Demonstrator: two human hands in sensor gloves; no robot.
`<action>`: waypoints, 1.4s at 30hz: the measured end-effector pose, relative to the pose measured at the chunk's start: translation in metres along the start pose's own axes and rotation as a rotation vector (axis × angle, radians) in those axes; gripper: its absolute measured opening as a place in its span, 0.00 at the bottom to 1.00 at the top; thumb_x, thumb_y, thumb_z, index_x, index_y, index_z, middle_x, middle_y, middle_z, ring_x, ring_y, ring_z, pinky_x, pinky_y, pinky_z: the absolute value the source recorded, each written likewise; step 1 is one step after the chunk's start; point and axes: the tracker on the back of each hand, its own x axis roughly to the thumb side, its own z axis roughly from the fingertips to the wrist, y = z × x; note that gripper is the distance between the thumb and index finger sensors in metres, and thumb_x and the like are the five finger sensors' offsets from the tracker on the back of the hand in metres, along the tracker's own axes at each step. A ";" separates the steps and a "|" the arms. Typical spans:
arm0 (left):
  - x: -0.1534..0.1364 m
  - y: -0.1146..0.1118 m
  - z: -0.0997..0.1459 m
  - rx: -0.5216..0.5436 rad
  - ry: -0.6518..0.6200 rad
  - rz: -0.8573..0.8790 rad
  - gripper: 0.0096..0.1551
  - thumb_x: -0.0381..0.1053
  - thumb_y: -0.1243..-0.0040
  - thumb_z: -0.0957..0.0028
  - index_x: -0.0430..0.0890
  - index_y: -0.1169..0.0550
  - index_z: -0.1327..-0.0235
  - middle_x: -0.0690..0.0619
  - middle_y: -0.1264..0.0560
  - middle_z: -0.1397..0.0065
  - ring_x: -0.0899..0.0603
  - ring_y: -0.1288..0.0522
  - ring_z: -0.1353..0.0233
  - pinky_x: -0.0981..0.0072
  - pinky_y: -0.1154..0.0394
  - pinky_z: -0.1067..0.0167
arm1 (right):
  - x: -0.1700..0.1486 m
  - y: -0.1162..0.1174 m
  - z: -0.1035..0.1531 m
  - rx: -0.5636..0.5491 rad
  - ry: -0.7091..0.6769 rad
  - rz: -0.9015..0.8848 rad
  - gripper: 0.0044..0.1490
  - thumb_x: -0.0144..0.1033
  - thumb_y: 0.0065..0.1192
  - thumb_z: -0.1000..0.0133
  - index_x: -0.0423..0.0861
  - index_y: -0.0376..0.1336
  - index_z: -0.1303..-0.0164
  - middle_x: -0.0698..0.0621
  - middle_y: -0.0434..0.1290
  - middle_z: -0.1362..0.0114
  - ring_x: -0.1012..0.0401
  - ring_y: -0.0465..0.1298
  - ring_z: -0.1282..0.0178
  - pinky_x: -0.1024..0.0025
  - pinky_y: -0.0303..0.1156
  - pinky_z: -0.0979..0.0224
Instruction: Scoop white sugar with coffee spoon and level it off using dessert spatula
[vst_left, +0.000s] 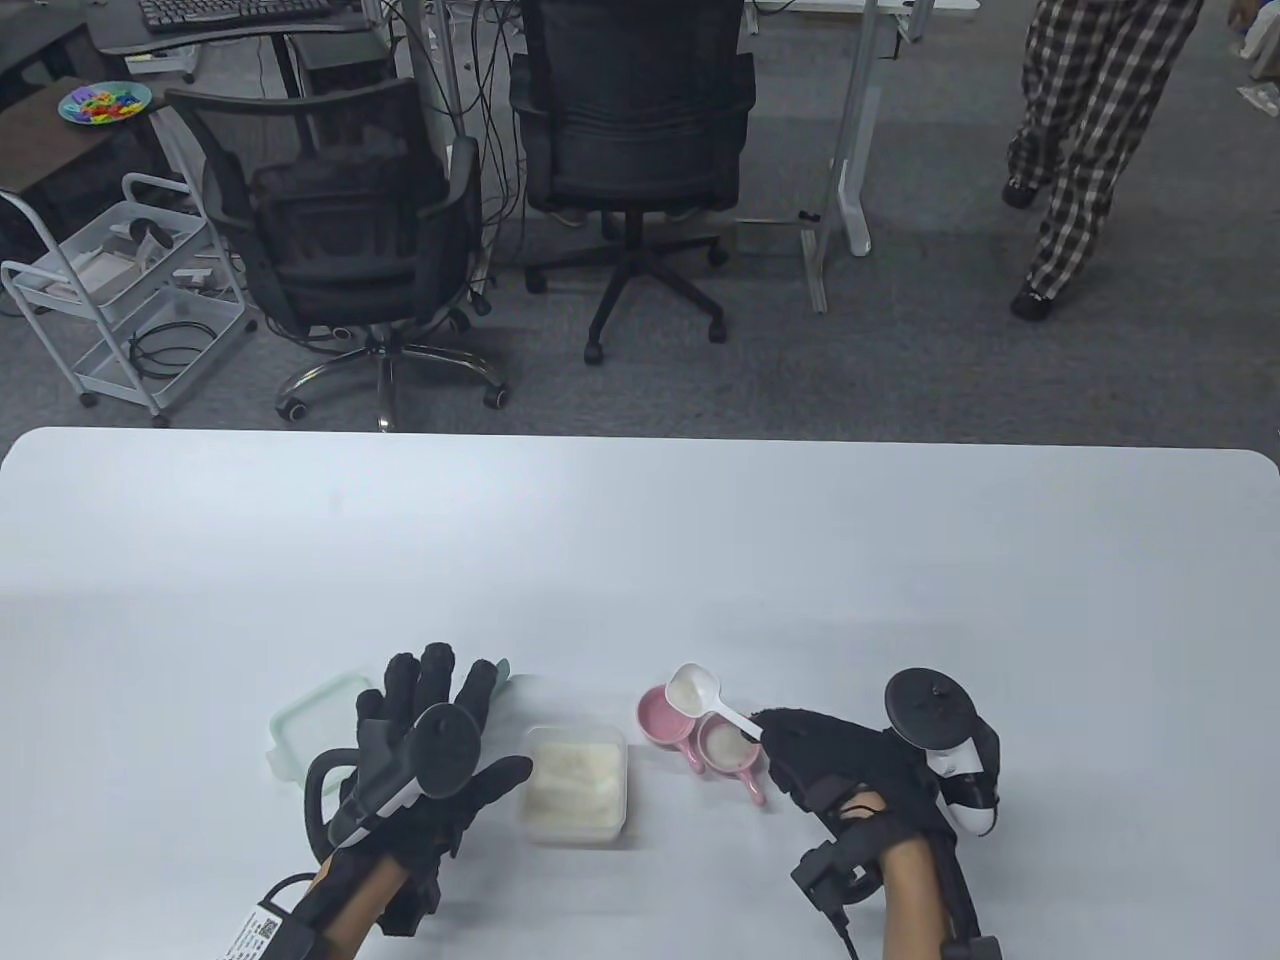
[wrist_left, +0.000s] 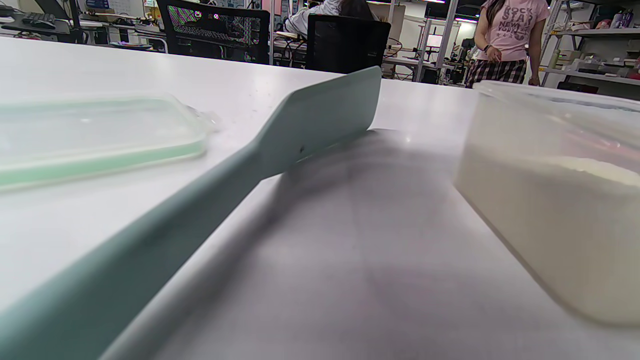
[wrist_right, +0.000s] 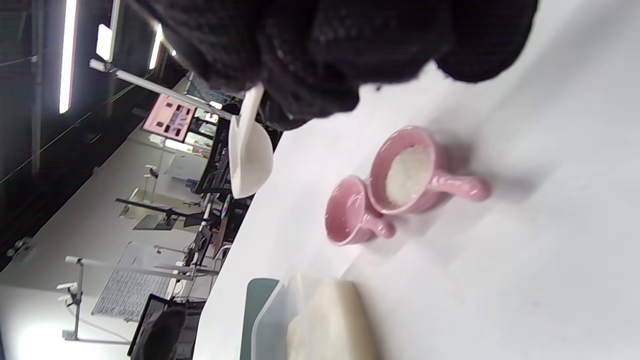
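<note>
Sugar (vst_left: 578, 778) is sitting in a clear tub just right of the left hand (vst_left: 425, 745). That hand is hovering with fingers spread over the green dessert spatula (wrist_left: 320, 115), which is lying flat on the table (vst_left: 640, 540); no grip yet. Right hand (vst_left: 850, 770) is pinching the white coffee spoon (vst_left: 700, 693) by its handle, bowl apparently loaded, poised beyond its fingertips over two pink cups (wrist_right: 400, 180), one holding sugar. Scooping looks done; levelling is pending. Next: left hand needs to pick up the spatula. Tub lid (vst_left: 310, 720) is lying past the left hand.
</note>
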 end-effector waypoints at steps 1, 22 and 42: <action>0.000 0.000 0.000 -0.003 0.002 -0.002 0.59 0.83 0.57 0.64 0.68 0.61 0.19 0.52 0.69 0.12 0.31 0.65 0.11 0.29 0.59 0.20 | -0.004 -0.004 0.000 -0.012 0.028 -0.004 0.30 0.39 0.65 0.42 0.39 0.70 0.31 0.47 0.81 0.56 0.56 0.76 0.64 0.47 0.71 0.37; 0.000 -0.001 -0.001 -0.025 -0.012 -0.005 0.59 0.83 0.57 0.64 0.68 0.61 0.19 0.51 0.69 0.12 0.31 0.66 0.11 0.29 0.59 0.20 | -0.020 -0.011 -0.002 -0.093 0.234 0.175 0.30 0.38 0.70 0.44 0.44 0.71 0.31 0.43 0.78 0.49 0.52 0.75 0.59 0.43 0.66 0.33; 0.003 -0.002 0.000 -0.049 -0.014 -0.024 0.60 0.83 0.56 0.63 0.68 0.61 0.19 0.51 0.70 0.12 0.30 0.67 0.12 0.29 0.60 0.20 | -0.020 -0.011 -0.003 -0.076 0.176 0.129 0.31 0.36 0.66 0.42 0.42 0.67 0.27 0.42 0.76 0.45 0.52 0.74 0.55 0.42 0.64 0.31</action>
